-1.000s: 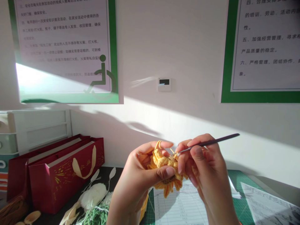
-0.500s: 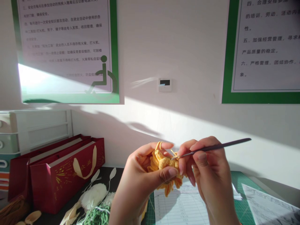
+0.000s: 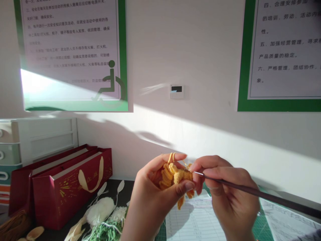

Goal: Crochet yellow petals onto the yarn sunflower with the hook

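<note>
My left hand (image 3: 156, 190) is closed on a yellow crocheted piece (image 3: 178, 175) with petal-like parts hanging below. Yellow yarn (image 3: 172, 156) loops round its index finger. My right hand (image 3: 227, 192) grips a dark-handled crochet hook (image 3: 253, 190), whose silver shaft meets the piece at its right side. The handle slopes down to the right. The hook's tip is hidden in or behind the yellow stitches. Fingertips of my right hand are beside the piece's right edge.
Red gift bags (image 3: 72, 184) stand at left beside a drawer unit (image 3: 47, 134). White yarn (image 3: 101, 211) and green yarn (image 3: 106, 231) lie on the dark table. Below my hands are a printed sheet (image 3: 195, 222) and a green cutting mat (image 3: 262, 226).
My right hand has moved slightly right and down. The hook's handle has swung from pointing up-right to pointing down-right. My left hand keeps its hold, with the piece turned slightly.
</note>
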The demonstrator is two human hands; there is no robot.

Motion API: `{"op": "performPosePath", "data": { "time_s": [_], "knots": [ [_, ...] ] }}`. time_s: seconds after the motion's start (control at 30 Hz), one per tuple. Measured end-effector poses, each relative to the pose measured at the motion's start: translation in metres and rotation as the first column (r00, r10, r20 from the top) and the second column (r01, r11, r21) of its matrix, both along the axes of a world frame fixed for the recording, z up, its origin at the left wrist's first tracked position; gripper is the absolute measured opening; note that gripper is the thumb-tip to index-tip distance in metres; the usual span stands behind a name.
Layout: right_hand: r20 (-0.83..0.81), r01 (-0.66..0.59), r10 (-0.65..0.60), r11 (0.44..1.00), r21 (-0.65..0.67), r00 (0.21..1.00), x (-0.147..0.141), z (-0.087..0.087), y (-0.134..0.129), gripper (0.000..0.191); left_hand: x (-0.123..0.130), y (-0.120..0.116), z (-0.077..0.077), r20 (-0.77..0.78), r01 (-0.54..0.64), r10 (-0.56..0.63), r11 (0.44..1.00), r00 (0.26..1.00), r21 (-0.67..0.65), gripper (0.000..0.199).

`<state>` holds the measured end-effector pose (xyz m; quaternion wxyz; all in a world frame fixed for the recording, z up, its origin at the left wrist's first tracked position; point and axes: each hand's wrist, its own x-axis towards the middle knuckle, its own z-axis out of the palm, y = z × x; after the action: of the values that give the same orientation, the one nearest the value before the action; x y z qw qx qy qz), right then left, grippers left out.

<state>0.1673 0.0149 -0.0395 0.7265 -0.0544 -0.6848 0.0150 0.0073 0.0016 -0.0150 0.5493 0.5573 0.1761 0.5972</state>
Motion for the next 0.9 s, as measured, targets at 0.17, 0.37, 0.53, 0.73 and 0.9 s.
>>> {"op": "performPosePath", "data": {
  "time_s": [0.17, 0.37, 0.53, 0.73, 0.9],
  "knots": [
    [0.066, 0.101, -0.105, 0.993, 0.064, 0.992, 0.008, -0.006, 0.0, 0.032, 0.007, -0.007, 0.004, 0.023, -0.107, 0.107, 0.994, 0.994, -0.003, 0.041],
    [0.035, 0.32, -0.33, 0.933, 0.166, 0.944, 0.006, -0.013, -0.004, 0.047, 0.009, -0.007, 0.003, 0.046, -0.148, 0.147, 0.989, 0.988, 0.03, 0.047],
    [-0.043, 0.277, -0.276, 0.961, 0.01, 0.96, -0.001, -0.01, -0.008, 0.033, 0.006, -0.006, 0.004, 0.051, -0.011, 0.011, 1.0, 0.999, 0.003, 0.045],
    [-0.102, 0.097, -0.106, 0.991, -0.091, 0.989, -0.008, -0.005, -0.005, 0.017, 0.006, -0.016, 0.011, 0.097, 0.037, -0.026, 0.993, 0.995, -0.11, 0.044],
    [-0.185, 0.278, -0.259, 0.957, 0.086, 0.948, -0.013, -0.012, 0.004, 0.028, 0.007, -0.019, 0.015, 0.129, 0.06, -0.044, 0.991, 0.991, -0.117, 0.054]
  ]
}}
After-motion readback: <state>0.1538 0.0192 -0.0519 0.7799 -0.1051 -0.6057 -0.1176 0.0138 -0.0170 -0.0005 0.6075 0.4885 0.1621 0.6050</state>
